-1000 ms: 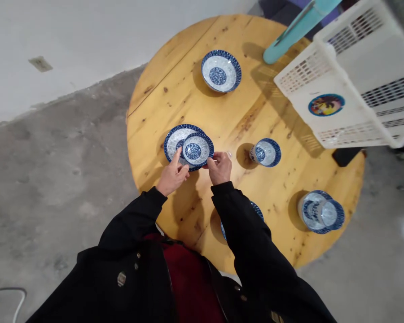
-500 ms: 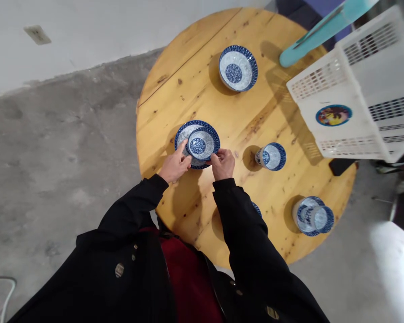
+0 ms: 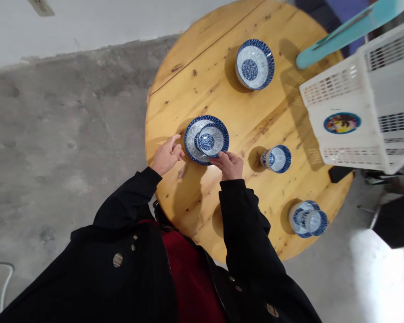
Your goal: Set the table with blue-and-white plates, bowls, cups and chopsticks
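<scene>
On the round pine table lies a blue-and-white patterned plate, with a smaller matching bowl resting on its right side. My right hand grips the lower rim of that bowl, its fingers also against the plate's edge. My left hand lies on the wood just left of the plate, fingers apart, holding nothing and not touching it. Another blue-and-white bowl stands at the far side. A small bowl lies to the right of my right hand. A stacked pair of bowls sits near the right rim.
A white slotted plastic crate hangs over the table's right side beside a teal pole. A black phone lies under the crate's edge. Bare concrete floor surrounds the table. A white wall runs behind it.
My left hand has let go of the plate and moved left onto the wood. The whole view has shifted as my head moved, with the table now further right and higher.
</scene>
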Demonstrator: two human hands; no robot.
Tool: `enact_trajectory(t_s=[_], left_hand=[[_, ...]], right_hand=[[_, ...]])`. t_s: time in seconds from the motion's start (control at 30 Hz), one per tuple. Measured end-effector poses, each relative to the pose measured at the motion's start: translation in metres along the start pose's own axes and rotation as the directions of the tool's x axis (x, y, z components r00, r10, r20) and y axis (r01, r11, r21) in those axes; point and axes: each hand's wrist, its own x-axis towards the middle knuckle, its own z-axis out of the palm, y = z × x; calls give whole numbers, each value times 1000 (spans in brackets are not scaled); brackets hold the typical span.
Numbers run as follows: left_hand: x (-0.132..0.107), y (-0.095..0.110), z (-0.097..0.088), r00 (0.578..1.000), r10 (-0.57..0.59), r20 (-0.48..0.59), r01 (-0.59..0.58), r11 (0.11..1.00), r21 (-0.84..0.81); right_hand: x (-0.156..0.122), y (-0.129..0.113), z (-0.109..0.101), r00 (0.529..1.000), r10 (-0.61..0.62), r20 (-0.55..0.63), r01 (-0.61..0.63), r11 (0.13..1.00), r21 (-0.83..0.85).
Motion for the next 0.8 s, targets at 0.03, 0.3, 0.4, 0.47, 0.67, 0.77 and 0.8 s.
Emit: enact_trajectory(t_s=[0.03, 0.3, 0.4, 0.47, 0.67, 0.77, 0.8], left_hand=[[-2, -2, -3, 1000, -3, -7, 3, 1000, 7], [-10, -8, -13, 999, -33, -21, 33, 999, 16], [-9, -6, -15, 999, -34, -12, 35, 999, 18], [-8, -5, -16, 999, -36, -4, 36, 999, 23], [-4, -8, -22, 998, -55, 11, 54, 997, 61], [-1, -11, -27, 998, -55, 20, 54, 996, 69], [0, -11, -29, 998, -56, 24, 54, 996, 68]], right_hand=[[0, 1, 2, 1000, 6, 4, -6, 1000, 10], [-1, 1, 7, 999, 9, -33, -7, 999, 44], [-4, 0, 10, 998, 12, -54, -9, 998, 57], [-5, 0, 12, 998, 7, -64, -3, 998, 65], [-5, 0, 13, 998, 8, -66, -6, 999, 36], [-5, 0, 15, 997, 6, -77, -4, 1000, 22], [-5, 0, 16, 997, 8, -82, -6, 1000, 20]])
